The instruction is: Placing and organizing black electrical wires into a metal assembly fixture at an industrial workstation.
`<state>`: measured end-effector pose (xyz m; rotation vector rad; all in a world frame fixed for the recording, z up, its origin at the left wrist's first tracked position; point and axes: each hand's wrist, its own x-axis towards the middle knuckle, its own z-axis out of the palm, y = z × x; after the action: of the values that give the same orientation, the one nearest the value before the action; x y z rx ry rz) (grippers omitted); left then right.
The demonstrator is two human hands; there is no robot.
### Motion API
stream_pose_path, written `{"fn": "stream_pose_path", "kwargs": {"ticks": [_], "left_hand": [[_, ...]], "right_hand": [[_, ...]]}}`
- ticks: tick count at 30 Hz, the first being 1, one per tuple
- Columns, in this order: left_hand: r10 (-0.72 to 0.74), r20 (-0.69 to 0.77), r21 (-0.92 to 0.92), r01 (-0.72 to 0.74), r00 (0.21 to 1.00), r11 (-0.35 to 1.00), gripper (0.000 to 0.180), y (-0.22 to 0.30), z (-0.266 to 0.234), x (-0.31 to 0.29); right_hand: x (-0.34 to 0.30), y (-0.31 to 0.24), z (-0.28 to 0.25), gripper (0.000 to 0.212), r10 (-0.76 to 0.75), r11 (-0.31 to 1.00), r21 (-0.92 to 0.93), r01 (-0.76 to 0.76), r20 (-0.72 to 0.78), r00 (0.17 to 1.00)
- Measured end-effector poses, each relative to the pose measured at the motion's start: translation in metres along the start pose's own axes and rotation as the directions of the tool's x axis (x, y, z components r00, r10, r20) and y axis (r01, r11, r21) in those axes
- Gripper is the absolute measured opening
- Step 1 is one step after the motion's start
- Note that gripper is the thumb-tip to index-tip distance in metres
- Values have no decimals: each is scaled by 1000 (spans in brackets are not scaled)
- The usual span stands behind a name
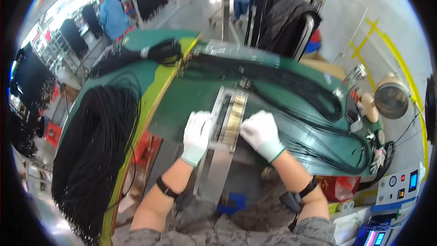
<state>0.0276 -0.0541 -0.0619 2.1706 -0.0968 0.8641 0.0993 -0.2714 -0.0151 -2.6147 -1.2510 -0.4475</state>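
Note:
A long metal fixture [217,114] with a row of brass-coloured pieces [234,120] lies in front of me on the table. At its left edge is my left hand [197,131], in a white glove, with fingers curled closed. My right hand [261,131], also gloved in white, is at the fixture's right edge, its fingers pinched together toward the brass row. What either hand holds, if anything, is hidden or too small to make out. Bundled black cables [300,84] run across the table beyond and to the right of the fixture.
A thick pile of black cables [95,141] hangs over the left side, beside a yellow table edge [154,93]. At the right stand a round fan [391,98] and a white control box [398,187] with displays. A person in blue [114,16] is far left.

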Motion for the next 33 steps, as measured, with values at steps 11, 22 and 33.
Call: {"fn": "stream_pose_path", "kwargs": {"ticks": [11,22,33], "left_hand": [[173,163,148,-197,971,969,22,32,-11,4],[206,214,227,-254,955,940,22,22,5,-10],[125,208,169,-161,970,972,15,38,0,-10]], "right_hand": [[-7,-11,5,9,-28,993,108,52,-210,977],[-14,30,16,14,229,973,15,-229,-128,965],[-11,40,7,8,161,957,264,-118,-146,976]]}}
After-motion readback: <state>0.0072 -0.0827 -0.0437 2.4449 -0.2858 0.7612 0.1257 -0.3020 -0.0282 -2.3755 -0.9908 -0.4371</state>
